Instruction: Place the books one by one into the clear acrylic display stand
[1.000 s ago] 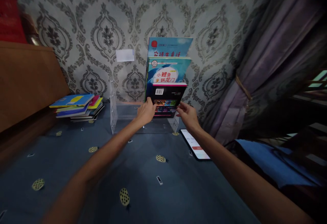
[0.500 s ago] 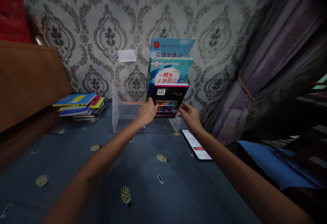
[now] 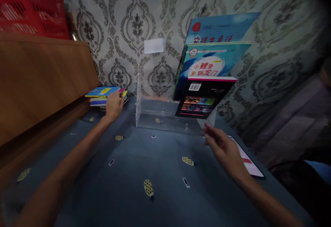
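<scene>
At the wall's foot, left of a clear stand, a flat stack of glossy books lies on patterned blue cloth; the left hand rests on its right edge, fingers curled. The right hand hovers open, empty, before the stand's upright books.

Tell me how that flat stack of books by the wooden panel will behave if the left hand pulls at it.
The stack of books is thin, glossy paperbacks lying unevenly, so the top one will likely slide off alone rather than the pile moving together. Each looks light and bendy, probably drooping if lifted by one edge. The left hand touches its near right corner; the cloth-covered table may add some drag.
</scene>
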The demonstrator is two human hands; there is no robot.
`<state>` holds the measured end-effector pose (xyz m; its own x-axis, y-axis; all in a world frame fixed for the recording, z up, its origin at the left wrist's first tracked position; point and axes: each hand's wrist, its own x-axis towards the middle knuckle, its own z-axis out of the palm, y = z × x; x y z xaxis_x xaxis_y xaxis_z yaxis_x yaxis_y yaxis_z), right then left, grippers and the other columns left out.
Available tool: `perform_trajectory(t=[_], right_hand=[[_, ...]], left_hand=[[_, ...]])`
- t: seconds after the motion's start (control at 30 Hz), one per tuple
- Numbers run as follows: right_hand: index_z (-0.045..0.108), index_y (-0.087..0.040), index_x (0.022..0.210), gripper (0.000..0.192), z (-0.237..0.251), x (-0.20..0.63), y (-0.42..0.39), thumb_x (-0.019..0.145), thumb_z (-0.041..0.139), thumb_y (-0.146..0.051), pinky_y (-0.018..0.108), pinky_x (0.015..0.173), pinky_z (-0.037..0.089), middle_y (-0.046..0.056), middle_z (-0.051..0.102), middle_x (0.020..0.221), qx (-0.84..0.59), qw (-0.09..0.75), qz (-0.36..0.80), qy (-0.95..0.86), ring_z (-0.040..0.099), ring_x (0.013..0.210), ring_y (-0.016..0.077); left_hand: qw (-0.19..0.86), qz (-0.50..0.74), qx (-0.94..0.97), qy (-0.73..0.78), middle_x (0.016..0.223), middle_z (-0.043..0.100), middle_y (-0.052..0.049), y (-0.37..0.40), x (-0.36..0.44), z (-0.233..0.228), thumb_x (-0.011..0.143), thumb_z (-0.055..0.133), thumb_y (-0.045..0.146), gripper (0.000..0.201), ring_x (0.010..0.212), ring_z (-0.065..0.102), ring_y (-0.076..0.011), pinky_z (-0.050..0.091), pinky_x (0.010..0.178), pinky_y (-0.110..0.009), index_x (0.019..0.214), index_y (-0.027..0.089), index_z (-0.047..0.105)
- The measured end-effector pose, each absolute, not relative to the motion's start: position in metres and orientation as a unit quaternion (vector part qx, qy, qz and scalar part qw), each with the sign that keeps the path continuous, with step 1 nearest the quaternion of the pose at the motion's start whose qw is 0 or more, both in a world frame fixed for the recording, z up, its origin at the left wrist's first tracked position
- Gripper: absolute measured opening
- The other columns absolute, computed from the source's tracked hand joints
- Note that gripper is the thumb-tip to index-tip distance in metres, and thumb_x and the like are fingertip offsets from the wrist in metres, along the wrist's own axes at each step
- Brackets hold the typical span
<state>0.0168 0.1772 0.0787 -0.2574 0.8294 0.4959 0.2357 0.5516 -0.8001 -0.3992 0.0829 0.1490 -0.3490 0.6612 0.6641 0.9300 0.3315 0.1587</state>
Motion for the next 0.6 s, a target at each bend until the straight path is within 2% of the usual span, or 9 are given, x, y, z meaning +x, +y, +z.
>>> perform_trajectory(t=[0.07, 0.2, 0.3, 0.43, 0.6], right_hand=[[0.067, -0.029, 0.124, 0.045, 0.068, 0.007, 0.160, 0.085, 0.060, -0.051, 0.042, 0.067, 0.061, 0.010, 0.071, 0.105, -0.343, 0.449, 0.303, -0.768, 0.070, 0.092, 0.0283], [0.066, -0.028, 0.126, 0.038, 0.054, -0.016, 0.124, 0.093, 0.052, -0.041, 0.036, 0.062, 0.059, 0.009, 0.067, 0.100, -0.297, 0.373, 0.327, -0.816, 0.069, 0.086, 0.0246], [0.065, -0.027, 0.128, 0.037, 0.048, -0.029, 0.102, 0.096, 0.047, -0.030, 0.038, 0.073, 0.059, 0.008, 0.065, 0.097, -0.270, 0.336, 0.312, -0.847, 0.066, 0.083, 0.0223], [0.062, -0.024, 0.130, 0.038, 0.044, -0.034, 0.092, 0.097, 0.044, -0.021, 0.041, 0.087, 0.056, 0.010, 0.064, 0.108, -0.263, 0.278, 0.271, -0.883, 0.065, 0.098, 0.0234], [0.061, -0.018, 0.129, 0.036, 0.045, -0.029, 0.091, 0.097, 0.045, -0.017, 0.039, 0.090, 0.055, 0.011, 0.063, 0.114, -0.268, 0.257, 0.257, -0.892, 0.064, 0.103, 0.0221]], left_hand=[[0.249, -0.199, -0.440, -0.839, 0.130, 0.059, -0.021, 0.079, -0.433, 0.152, 0.099, 0.034, 0.029, 0.037, 0.124, 0.052, -0.0315, 0.038, 0.105, -0.040, 0.126, 0.009, 0.052], [0.218, -0.148, -0.404, -0.876, 0.136, 0.055, -0.030, 0.081, -0.471, 0.157, 0.094, 0.048, 0.038, 0.052, 0.128, 0.051, -0.0387, 0.041, 0.102, -0.045, 0.130, 0.001, 0.049], [0.182, -0.108, -0.406, -0.889, 0.135, 0.058, -0.029, 0.090, -0.476, 0.161, 0.094, 0.051, 0.041, 0.053, 0.127, 0.053, -0.0396, 0.042, 0.101, -0.048, 0.126, 0.000, 0.053], [0.161, -0.058, -0.400, -0.900, 0.133, 0.060, -0.026, 0.103, -0.475, 0.165, 0.099, 0.045, 0.043, 0.049, 0.124, 0.055, -0.0411, 0.045, 0.100, -0.052, 0.117, 0.000, 0.060], [0.161, -0.018, -0.412, -0.897, 0.124, 0.066, -0.025, 0.105, -0.475, 0.169, 0.101, 0.036, 0.046, 0.052, 0.119, 0.061, -0.0385, 0.050, 0.094, -0.050, 0.115, 0.005, 0.063]])
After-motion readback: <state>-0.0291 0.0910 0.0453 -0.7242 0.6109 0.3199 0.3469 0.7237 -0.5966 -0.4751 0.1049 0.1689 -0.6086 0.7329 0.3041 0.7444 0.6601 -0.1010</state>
